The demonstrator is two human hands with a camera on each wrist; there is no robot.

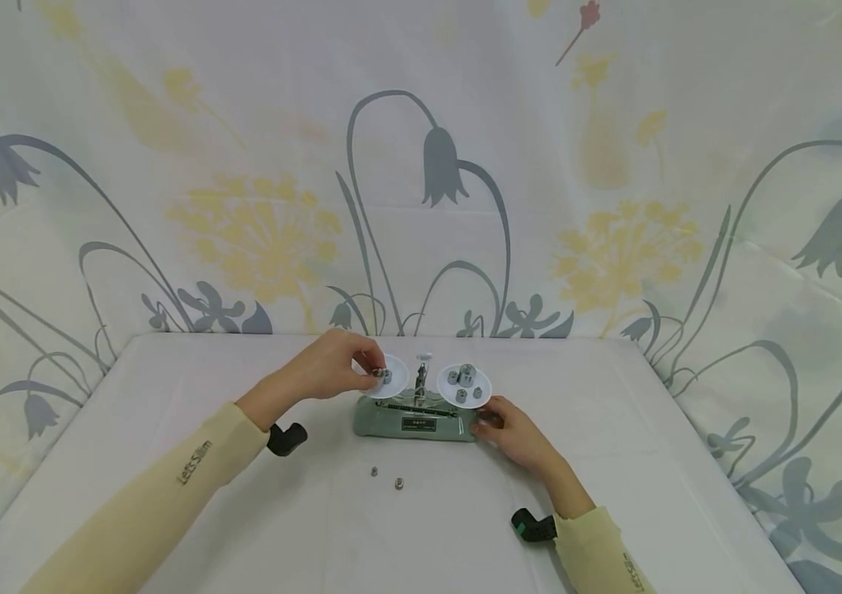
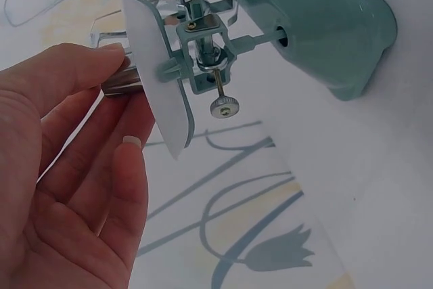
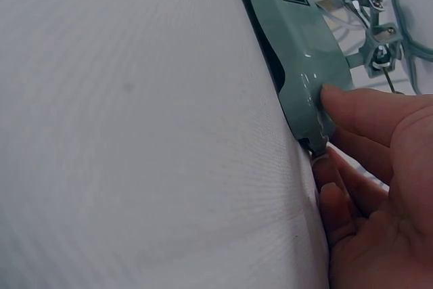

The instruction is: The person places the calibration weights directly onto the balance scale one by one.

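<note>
A green balance scale (image 1: pixel 384 421) with two white pans stands on the table in the head view. At its left pan (image 1: pixel 395 388), my left hand (image 1: pixel 328 364) pinches a metal weight (image 2: pixel 123 84) between thumb and fingers, close over the dish. Another small weight (image 1: pixel 387 376) shows beside the fingertips. On the right pan (image 1: pixel 475 399) sit several metal weights, the largest one (image 1: pixel 467 375) toward the back. My right hand (image 1: pixel 513 431) grips the right end of the green base (image 3: pixel 314 79), thumb on its face and the other fingers around the end, low by the cloth.
Two small weights, one tiny (image 1: pixel 374 472) and one a bit larger (image 1: pixel 399 484), lie on the white tablecloth (image 1: pixel 317 528) in front of the base. A flower-patterned curtain (image 1: pixel 421 247) hangs behind the table. Black wrist cameras sit under both forearms.
</note>
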